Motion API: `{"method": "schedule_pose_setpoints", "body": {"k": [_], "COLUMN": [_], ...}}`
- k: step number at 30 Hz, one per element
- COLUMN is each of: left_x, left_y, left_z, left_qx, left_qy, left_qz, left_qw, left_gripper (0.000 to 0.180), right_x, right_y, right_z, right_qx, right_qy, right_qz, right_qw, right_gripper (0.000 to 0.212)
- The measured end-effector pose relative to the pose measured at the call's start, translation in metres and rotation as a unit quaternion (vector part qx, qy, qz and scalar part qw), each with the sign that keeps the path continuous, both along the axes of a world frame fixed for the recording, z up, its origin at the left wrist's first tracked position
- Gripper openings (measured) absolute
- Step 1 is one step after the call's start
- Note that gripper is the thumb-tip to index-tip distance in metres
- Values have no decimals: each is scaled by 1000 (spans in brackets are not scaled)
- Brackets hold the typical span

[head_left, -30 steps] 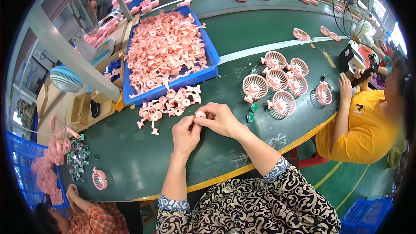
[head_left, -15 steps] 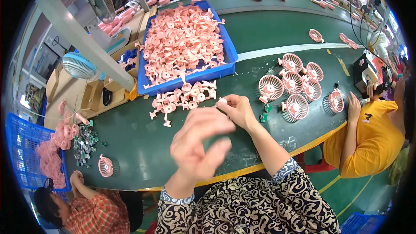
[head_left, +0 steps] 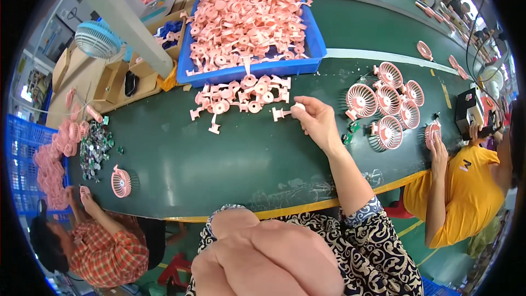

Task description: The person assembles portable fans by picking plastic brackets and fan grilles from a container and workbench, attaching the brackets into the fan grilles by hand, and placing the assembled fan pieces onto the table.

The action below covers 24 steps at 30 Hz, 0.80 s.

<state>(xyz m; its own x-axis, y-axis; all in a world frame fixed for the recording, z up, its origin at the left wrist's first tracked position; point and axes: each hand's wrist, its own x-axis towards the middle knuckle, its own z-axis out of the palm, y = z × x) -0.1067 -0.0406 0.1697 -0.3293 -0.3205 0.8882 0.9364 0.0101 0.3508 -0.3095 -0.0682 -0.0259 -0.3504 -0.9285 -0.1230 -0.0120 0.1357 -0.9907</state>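
Between thumb and fingers, my right hand (head_left: 320, 125) pinches a small pink plastic part (head_left: 280, 114), a stem with a short crossbar at its end; its round end is partly covered by my fingertips. Just left of it lies a loose pile of similar pink parts (head_left: 230, 97) on the green table (head_left: 219, 159). My left hand (head_left: 268, 263) is lifted very close to the camera at the bottom centre, knuckles large in view. Its fingertips are out of sight, so whether it holds anything is hidden.
A blue tray (head_left: 257, 68) heaped with pink parts stands behind the pile. Round pink fan cages (head_left: 389, 101) and green pieces (head_left: 350, 131) lie to the right. A person in yellow (head_left: 466, 192) touches a cage at right; one in checked clothing (head_left: 112, 252) sits at left.
My left hand has pulled back from the table toward the camera. My right hand stays near the pile, holding the pink part. The person at right has reached onto a fan cage.
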Motion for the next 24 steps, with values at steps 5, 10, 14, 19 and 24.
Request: {"method": "schedule_pose_setpoints", "body": {"k": [5,10,14,19,24], "left_x": [9,9,12,9,2], "left_y": [-4,-15,-20,-21,-8], "left_z": [-5,-2,5,0,-17], "left_qx": [30,-54,-98,-118,-142], "left_qy": [-18,-6,-25,3,52], "left_qz": [-73,-95,-93,-52,-19], "left_qw": [997,994,990,992,988], "left_gripper": [10,9,9,9,30], "right_x": [4,6,5,2,7], "right_y": [1,-1,-1,2,1], "right_z": [4,6,6,0,-9], "right_qx": [11,7,4,-9,-23], "right_qy": [16,21,14,15,-2], "right_qz": [-8,-8,-7,-7,-6], "right_qw": [1000,1000,1000,1000,1000], "right_gripper": [43,42,41,38,38]}}
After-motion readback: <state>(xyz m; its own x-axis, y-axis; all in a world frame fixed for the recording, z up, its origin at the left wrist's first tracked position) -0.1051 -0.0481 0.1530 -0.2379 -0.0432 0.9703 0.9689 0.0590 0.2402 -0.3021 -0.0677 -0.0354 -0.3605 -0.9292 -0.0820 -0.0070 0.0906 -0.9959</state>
